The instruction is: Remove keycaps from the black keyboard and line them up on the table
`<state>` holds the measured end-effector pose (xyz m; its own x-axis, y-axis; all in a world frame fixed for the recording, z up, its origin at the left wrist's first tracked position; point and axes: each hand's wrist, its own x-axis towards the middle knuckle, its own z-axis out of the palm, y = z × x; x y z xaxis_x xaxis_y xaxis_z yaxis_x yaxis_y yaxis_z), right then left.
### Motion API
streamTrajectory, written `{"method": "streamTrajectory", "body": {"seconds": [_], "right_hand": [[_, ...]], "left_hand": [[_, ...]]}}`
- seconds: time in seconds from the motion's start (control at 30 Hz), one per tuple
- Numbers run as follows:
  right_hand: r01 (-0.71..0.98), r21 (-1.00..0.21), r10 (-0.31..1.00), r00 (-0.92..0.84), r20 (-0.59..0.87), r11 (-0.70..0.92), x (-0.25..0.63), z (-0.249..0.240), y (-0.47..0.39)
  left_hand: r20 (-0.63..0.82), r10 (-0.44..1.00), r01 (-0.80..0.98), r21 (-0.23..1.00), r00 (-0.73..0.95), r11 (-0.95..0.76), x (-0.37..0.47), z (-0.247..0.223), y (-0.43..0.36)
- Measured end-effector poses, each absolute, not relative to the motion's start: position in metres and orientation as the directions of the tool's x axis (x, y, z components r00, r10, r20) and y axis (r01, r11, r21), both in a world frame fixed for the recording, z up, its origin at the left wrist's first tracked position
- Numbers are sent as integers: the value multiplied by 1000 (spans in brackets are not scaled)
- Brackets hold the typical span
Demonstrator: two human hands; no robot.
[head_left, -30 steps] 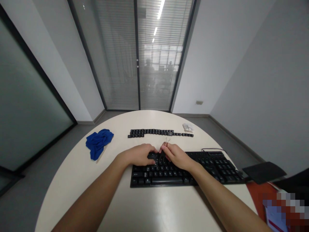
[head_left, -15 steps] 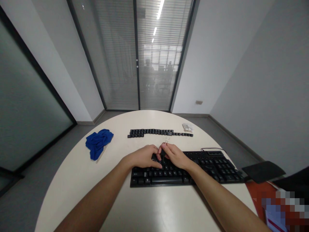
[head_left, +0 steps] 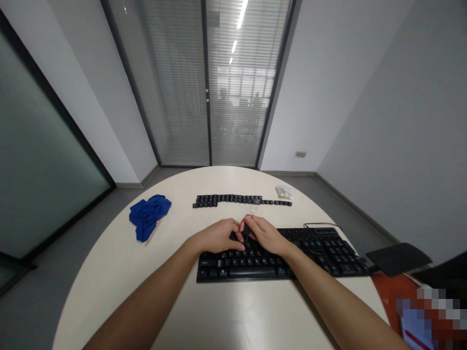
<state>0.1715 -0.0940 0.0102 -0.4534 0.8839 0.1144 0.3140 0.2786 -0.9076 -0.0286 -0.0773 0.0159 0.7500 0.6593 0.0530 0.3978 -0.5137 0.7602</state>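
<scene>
Keyboard (head_left: 262,263) on the worktop (head_left: 207,316) beneath both hands, its legends too small for us to read. Right hand (head_left: 264,234) pinches a tool (head_left: 247,229), wire prongs showing, rest partly hidden. Left hand (head_left: 219,236) curled narrow beside it; we cannot tell if it grips anything. Beyond lie loose keys (head_left: 237,199) and a white bundle (head_left: 283,192), contents unclear.

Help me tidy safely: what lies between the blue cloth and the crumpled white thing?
Rows of black keycaps lie between the blue cloth and crumpled white thing, in the head view.
</scene>
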Motion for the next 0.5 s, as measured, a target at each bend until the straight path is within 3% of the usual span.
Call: {"method": "streamTrajectory", "body": {"seconds": [0.23, 0.5], "right_hand": [[297, -928, 912, -399, 95, 227, 174, 3, -88], [374, -872, 895, -422, 144, 316, 179, 14, -90]], "left_hand": [[20, 669, 413, 772, 743, -482, -28, 21, -80], [24, 635, 381, 782, 772, -494, -31, 24, -78]]}}
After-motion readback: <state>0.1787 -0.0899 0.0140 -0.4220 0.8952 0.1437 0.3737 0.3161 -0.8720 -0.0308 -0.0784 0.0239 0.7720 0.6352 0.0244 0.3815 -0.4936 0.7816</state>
